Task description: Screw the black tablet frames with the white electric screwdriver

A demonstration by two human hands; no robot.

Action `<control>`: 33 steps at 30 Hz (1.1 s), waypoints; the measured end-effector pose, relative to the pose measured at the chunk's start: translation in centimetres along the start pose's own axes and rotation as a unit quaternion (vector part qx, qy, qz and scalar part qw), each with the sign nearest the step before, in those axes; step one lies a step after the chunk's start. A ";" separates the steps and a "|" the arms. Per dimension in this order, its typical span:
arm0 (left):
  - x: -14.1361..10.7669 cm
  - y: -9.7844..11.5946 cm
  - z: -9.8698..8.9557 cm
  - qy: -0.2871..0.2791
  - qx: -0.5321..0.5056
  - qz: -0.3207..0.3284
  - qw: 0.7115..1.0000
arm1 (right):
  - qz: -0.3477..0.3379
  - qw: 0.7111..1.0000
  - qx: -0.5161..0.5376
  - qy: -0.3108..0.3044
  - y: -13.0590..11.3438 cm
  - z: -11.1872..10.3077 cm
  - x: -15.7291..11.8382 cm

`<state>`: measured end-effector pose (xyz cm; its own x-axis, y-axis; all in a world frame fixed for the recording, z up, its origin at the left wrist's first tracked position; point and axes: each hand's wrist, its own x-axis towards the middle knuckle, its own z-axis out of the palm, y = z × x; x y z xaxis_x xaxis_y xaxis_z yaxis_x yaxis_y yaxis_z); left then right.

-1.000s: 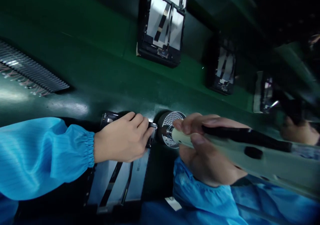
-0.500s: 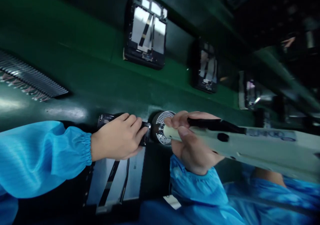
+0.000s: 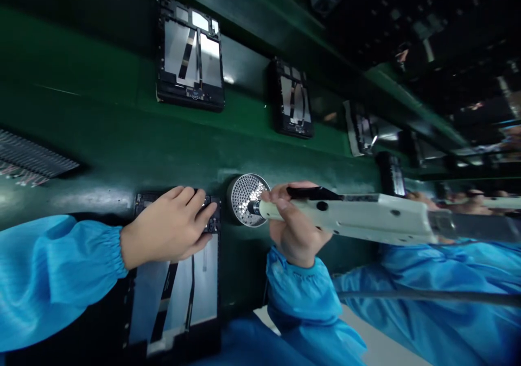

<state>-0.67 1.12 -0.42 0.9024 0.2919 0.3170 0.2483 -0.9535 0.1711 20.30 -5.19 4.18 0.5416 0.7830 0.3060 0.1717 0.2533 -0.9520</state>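
My left hand [image 3: 169, 225] rests on the upper end of an opened device [image 3: 205, 287], its fingers slightly bent and spread over the dark frame. Two dark ribbon strips cross the device's pale panel below that hand. My right hand [image 3: 297, 227] grips a pale green powered screwdriver [image 3: 362, 218], held nearly level. The tool's tip is over a round metal dish with a perforated top [image 3: 245, 189], just right of the device. Whether a screw is on the tip cannot be made out.
More opened devices [image 3: 209, 56] [image 3: 293, 97] lie along the green bench [image 3: 154, 143]. A ribbed grey strip with thin wires [image 3: 35, 154] is at the left. A person's blue sleeve [image 3: 448, 279] is at the right.
The view has shifted, so bench objects appear further left. My left hand's fingers no longer cover a dark piece at the device's top as before. The tool's tip still points at the dish.
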 end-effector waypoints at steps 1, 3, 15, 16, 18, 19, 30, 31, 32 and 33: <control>0.0 0.0 0.0 -0.001 0.000 0.000 1.000 | 0.002 1.000 0.002 0.000 0.0 0.1 0.0; 0.1 0.0 0.0 -0.003 0.000 -0.001 1.000 | 0.002 1.000 0.002 0.000 0.0 0.1 -0.1; 0.0 -0.1 -0.1 -0.004 -0.009 0.004 1.000 | 0.003 1.000 -0.008 -0.019 0.3 -0.2 -0.2; 0.1 -0.1 -0.1 -0.004 -0.010 0.004 1.000 | 0.004 1.000 -0.009 -0.017 0.3 -0.2 -0.2; 0.1 -0.1 -0.1 -0.006 -0.011 0.002 1.000 | 0.004 1.000 -0.011 -0.015 0.0 -0.2 -0.2; 0.1 0.0 -0.1 -0.006 -0.014 0.001 1.000 | 0.002 1.000 -0.011 -0.014 -0.2 -0.1 -0.2; 0.3 0.0 -0.3 -0.038 -0.044 -0.001 0.998 | -0.022 0.978 -0.016 -0.209 -4.3 3.8 -0.7; 0.4 0.0 -0.3 -0.037 -0.047 -0.001 0.998 | -0.015 0.976 -0.019 -0.216 -4.2 4.0 -0.9; 0.4 0.0 -0.3 -0.035 -0.051 -0.002 0.998 | -0.008 0.974 -0.023 -0.223 -4.1 4.0 -1.1; 0.4 0.1 -0.2 -0.032 -0.055 -0.004 0.998 | -0.006 0.973 -0.025 -0.228 -4.0 4.0 -1.2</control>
<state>-0.35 1.20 -0.06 0.9218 0.2910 0.2560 0.2190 -0.9360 0.2755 15.66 -4.84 7.62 0.1201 0.9539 0.2751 0.2225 0.2442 -0.9439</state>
